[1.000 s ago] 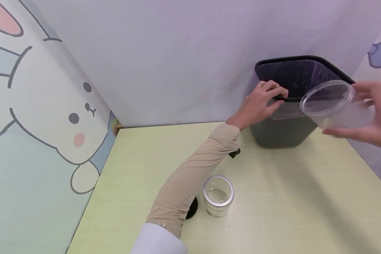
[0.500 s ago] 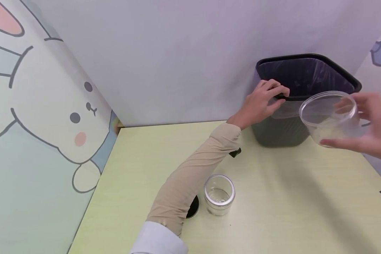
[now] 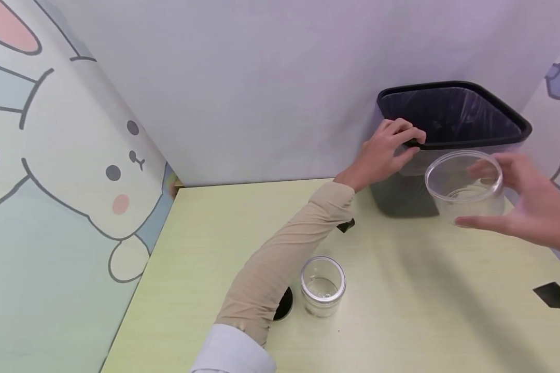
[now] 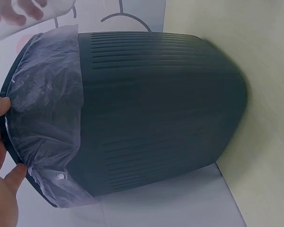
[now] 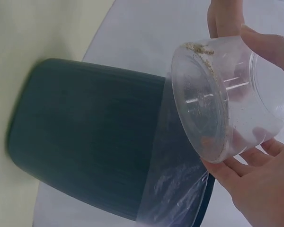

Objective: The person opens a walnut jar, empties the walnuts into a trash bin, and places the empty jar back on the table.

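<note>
A dark trash bin with a clear plastic liner folded over its rim stands at the back right. My left hand grips the near rim, fingers over the edge and thumb outside, as the left wrist view also shows. In front of the bin my right hand holds a clear round plastic tub, thumb on one side and fingers on the other. The tub is raised above the table, its mouth facing up and toward me. Bits of brownish residue cling along its bottom edge.
A clear jar stands on the pale table. Beside it, a dark round thing is partly covered by my left forearm. Small black pieces lie behind the arm and at the right edge. Walls border the back and sides.
My right hand has brought the tub down and left, away from the bin's mouth, tipping it more upright. The left hand stays on the rim.
</note>
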`<state>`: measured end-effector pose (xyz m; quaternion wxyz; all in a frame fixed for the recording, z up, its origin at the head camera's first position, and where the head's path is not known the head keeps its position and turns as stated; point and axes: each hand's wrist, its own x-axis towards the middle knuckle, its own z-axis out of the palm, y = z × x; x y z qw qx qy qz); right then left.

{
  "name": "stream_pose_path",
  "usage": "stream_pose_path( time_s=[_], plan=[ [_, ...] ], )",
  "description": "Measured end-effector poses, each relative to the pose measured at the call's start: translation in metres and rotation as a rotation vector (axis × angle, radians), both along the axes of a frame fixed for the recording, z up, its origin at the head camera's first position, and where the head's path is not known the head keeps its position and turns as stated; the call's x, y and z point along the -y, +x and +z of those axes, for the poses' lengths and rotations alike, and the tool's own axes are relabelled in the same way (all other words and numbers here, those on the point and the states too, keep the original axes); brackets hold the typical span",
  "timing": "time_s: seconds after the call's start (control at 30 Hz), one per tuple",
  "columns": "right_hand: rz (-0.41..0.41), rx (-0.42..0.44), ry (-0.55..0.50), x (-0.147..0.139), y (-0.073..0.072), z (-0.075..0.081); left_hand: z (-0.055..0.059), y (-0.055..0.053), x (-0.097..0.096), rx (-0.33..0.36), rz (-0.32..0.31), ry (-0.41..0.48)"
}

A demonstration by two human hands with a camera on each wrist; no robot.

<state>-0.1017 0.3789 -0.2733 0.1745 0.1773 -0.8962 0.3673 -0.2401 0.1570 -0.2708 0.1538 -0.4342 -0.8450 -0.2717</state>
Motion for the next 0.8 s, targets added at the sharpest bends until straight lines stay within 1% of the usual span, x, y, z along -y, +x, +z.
stream_pose_path(
  time_s=[0.03,0.2,0.27,0.37,0.57,0.8],
  plan=[
    [-0.008,-0.003,0.011,0.001,0.0,-0.001,0.0,0.0,0.0,-0.002,0.0,0.002],
    [-0.053,0.057,0.025,0.001,0.001,-0.007,0.001,0.0,0.001,0.002,-0.003,0.005],
    [-0.052,0.073,0.026,0.002,0.002,-0.01,0.001,0.001,0.002,0.006,-0.006,0.003],
    [-0.024,0.069,0.015,0.003,0.004,-0.014,0.0,0.001,0.002,-0.002,-0.016,0.007],
    [0.024,0.094,-0.009,0.004,0.006,-0.018,-0.001,0.001,0.001,-0.024,-0.025,0.025],
    [0.063,0.095,-0.01,0.009,0.006,-0.022,-0.001,0.001,0.0,-0.008,-0.023,0.012]
  ],
)
